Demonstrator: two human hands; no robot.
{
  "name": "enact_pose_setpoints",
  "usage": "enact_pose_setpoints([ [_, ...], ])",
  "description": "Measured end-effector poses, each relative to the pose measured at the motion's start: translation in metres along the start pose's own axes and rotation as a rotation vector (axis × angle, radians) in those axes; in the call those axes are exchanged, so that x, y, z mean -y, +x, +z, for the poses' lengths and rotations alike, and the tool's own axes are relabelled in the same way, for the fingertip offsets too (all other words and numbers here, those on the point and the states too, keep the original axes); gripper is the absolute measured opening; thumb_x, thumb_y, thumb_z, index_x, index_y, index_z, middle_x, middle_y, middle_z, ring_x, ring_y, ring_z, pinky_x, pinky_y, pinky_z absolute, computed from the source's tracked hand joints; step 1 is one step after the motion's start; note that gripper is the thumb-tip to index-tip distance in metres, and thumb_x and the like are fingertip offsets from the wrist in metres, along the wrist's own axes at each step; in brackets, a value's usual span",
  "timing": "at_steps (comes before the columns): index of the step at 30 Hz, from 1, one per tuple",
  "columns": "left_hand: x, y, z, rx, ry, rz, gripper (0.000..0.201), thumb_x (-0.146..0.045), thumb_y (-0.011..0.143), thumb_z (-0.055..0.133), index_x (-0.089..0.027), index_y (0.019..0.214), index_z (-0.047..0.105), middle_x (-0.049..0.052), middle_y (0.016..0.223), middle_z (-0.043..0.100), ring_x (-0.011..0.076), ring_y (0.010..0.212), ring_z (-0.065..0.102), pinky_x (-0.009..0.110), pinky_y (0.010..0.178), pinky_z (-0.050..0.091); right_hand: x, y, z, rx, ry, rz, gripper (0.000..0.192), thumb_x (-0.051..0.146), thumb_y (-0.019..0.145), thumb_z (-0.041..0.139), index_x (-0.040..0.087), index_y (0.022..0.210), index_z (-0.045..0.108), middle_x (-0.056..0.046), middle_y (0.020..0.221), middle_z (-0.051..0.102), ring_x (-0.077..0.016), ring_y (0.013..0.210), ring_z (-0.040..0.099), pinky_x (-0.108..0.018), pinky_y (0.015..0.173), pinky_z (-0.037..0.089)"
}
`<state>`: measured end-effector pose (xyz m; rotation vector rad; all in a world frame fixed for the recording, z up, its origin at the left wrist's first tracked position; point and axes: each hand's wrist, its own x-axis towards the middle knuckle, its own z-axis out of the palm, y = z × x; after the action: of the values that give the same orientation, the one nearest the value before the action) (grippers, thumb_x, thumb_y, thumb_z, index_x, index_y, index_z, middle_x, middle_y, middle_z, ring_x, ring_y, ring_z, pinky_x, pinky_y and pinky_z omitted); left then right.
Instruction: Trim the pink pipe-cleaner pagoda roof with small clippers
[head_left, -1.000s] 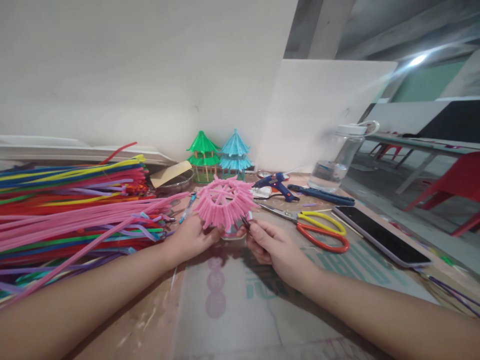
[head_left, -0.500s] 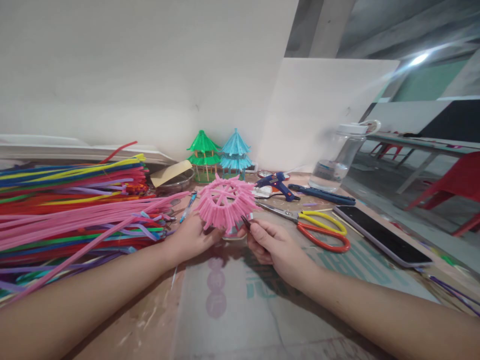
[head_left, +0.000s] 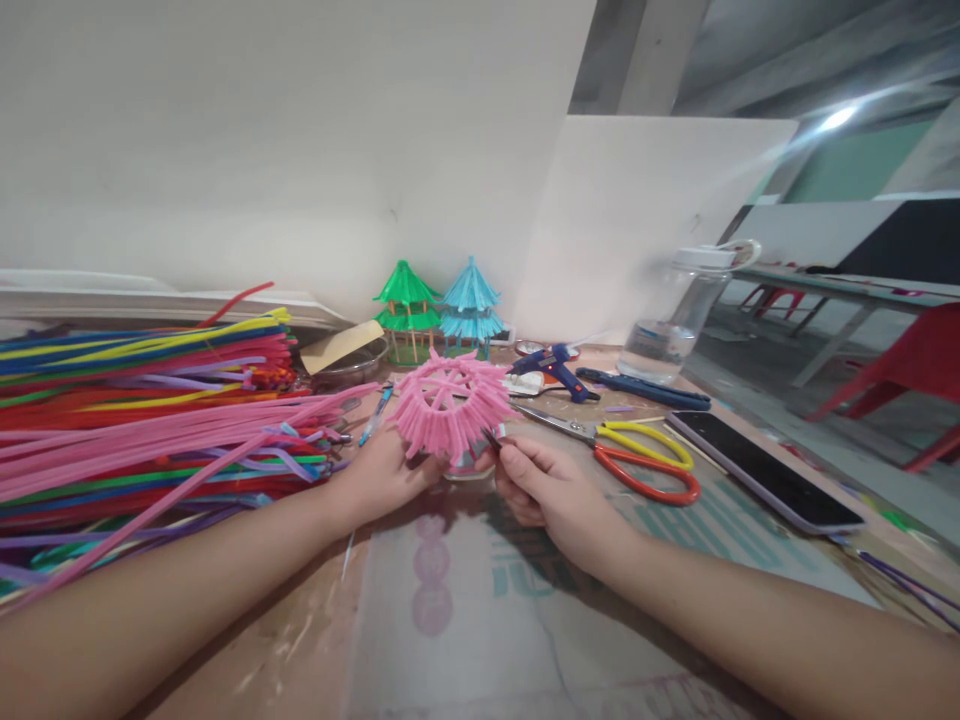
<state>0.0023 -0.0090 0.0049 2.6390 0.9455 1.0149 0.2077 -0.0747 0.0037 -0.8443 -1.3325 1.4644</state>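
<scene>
A pink pipe-cleaner roof (head_left: 459, 405), its strips fanned out round a ring, sits in the middle of the view over a small clear base (head_left: 471, 466). My left hand (head_left: 386, 468) is closed at its left underside, the fingertips partly hidden beneath the pink strips. My right hand (head_left: 536, 482) pinches a thin dark tool, which looks like tweezers (head_left: 492, 441), with the tips against the roof's lower right edge. Behind stand a green model pavilion (head_left: 406, 315) and a blue model pavilion (head_left: 471, 312).
Bundles of coloured pipe cleaners (head_left: 150, 430) cover the left side. To the right lie scissors (head_left: 645, 460), a blue glue gun (head_left: 555, 370), a blue utility knife (head_left: 645, 388) and a phone (head_left: 761, 470). A water bottle (head_left: 671, 318) stands behind them.
Almost nothing differs. The pink roof has shifted very slightly to the left, and both hands keep their hold.
</scene>
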Motion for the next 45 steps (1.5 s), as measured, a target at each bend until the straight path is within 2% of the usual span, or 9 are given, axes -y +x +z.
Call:
enact_pose_setpoints([
  [4, 0.0017, -0.0011, -0.0005, 0.053, -0.009, -0.032, 0.048, -0.056, 0.095, 0.038, -0.018, 0.092, 0.068, 0.009, 0.095, 0.075, 0.0282, 0.092, 0.070, 0.038, 0.084, 0.056, -0.0001, 0.0000, 0.0001, 0.007, 0.007, -0.008, 0.060, 0.074, 0.070, 0.071, 0.017, 0.082, 0.057, 0.010, 0.052, 0.036, -0.0049, 0.043, 0.021, -0.023, 0.041, 0.011],
  [10, 0.0011, -0.0013, -0.0009, 0.043, -0.001, -0.070, 0.044, -0.054, 0.092, 0.042, -0.018, 0.095, 0.068, 0.010, 0.101, 0.076, 0.0291, 0.098, 0.068, 0.039, 0.089, 0.055, -0.0002, -0.0009, 0.0000, -0.027, -0.040, -0.008, 0.058, 0.073, 0.073, 0.069, 0.017, 0.082, 0.058, 0.011, 0.050, 0.034, -0.0056, 0.043, 0.020, -0.023, 0.042, 0.012],
  [17, -0.0008, -0.0001, -0.0007, 0.019, 0.003, -0.039, 0.049, -0.058, 0.093, 0.040, -0.019, 0.097, 0.071, 0.010, 0.106, 0.075, 0.0318, 0.112, 0.064, 0.043, 0.100, 0.051, 0.0003, -0.0008, 0.0012, 0.009, 0.000, -0.027, 0.057, 0.073, 0.072, 0.070, 0.017, 0.079, 0.057, 0.010, 0.053, 0.036, -0.0052, 0.043, 0.021, -0.023, 0.041, 0.012],
  [22, -0.0024, 0.0003, -0.0015, 0.028, -0.005, -0.031, 0.048, -0.055, 0.094, 0.039, -0.018, 0.096, 0.069, 0.011, 0.104, 0.075, 0.0303, 0.102, 0.067, 0.041, 0.093, 0.055, -0.0016, 0.0011, 0.0001, -0.030, -0.034, -0.020, 0.058, 0.073, 0.072, 0.070, 0.017, 0.082, 0.058, 0.010, 0.052, 0.035, -0.0055, 0.043, 0.021, -0.023, 0.042, 0.013],
  [26, -0.0017, 0.0001, -0.0011, 0.003, 0.015, -0.026, 0.042, -0.050, 0.093, 0.041, -0.017, 0.096, 0.068, 0.011, 0.105, 0.074, 0.0305, 0.102, 0.067, 0.042, 0.093, 0.054, -0.0031, 0.0008, -0.0006, 0.003, -0.035, -0.020, 0.056, 0.072, 0.076, 0.067, 0.017, 0.083, 0.058, 0.010, 0.053, 0.033, -0.0060, 0.044, 0.020, -0.023, 0.043, 0.013],
  [30, -0.0023, 0.0004, -0.0008, 0.013, -0.007, -0.073, 0.035, -0.047, 0.092, 0.043, -0.018, 0.088, 0.064, 0.008, 0.091, 0.073, 0.0262, 0.088, 0.067, 0.037, 0.082, 0.056, -0.0043, -0.0028, 0.0010, 0.043, -0.078, -0.024, 0.059, 0.074, 0.075, 0.068, 0.017, 0.087, 0.060, 0.009, 0.057, 0.034, -0.0072, 0.047, 0.025, -0.024, 0.045, 0.016],
  [34, -0.0021, 0.0010, -0.0009, 0.003, -0.033, -0.068, 0.032, -0.045, 0.092, 0.044, -0.019, 0.089, 0.064, 0.006, 0.091, 0.073, 0.0253, 0.087, 0.067, 0.036, 0.084, 0.055, -0.0024, -0.0060, 0.0029, 0.054, -0.163, -0.063, 0.060, 0.075, 0.077, 0.066, 0.017, 0.091, 0.062, 0.006, 0.062, 0.038, -0.0094, 0.053, 0.032, -0.024, 0.048, 0.022],
  [40, 0.0018, 0.0012, -0.0001, -0.046, -0.017, -0.051, 0.032, -0.043, 0.091, 0.047, -0.019, 0.103, 0.064, 0.010, 0.107, 0.072, 0.0294, 0.104, 0.064, 0.043, 0.097, 0.052, -0.0012, -0.0052, 0.0025, 0.092, -0.336, -0.097, 0.044, 0.062, 0.088, 0.059, 0.018, 0.090, 0.061, -0.001, 0.076, 0.056, -0.0137, 0.065, 0.049, -0.025, 0.058, 0.037],
  [45, 0.0049, 0.0004, 0.0029, -0.058, 0.010, -0.126, 0.029, -0.041, 0.094, 0.044, -0.019, 0.099, 0.062, 0.011, 0.101, 0.069, 0.0307, 0.105, 0.061, 0.049, 0.099, 0.049, -0.0009, -0.0084, 0.0025, 0.197, -0.748, -0.180, 0.025, 0.037, 0.092, 0.055, 0.016, 0.098, 0.067, -0.009, 0.087, 0.071, -0.0207, 0.076, 0.061, -0.031, 0.070, 0.045],
])
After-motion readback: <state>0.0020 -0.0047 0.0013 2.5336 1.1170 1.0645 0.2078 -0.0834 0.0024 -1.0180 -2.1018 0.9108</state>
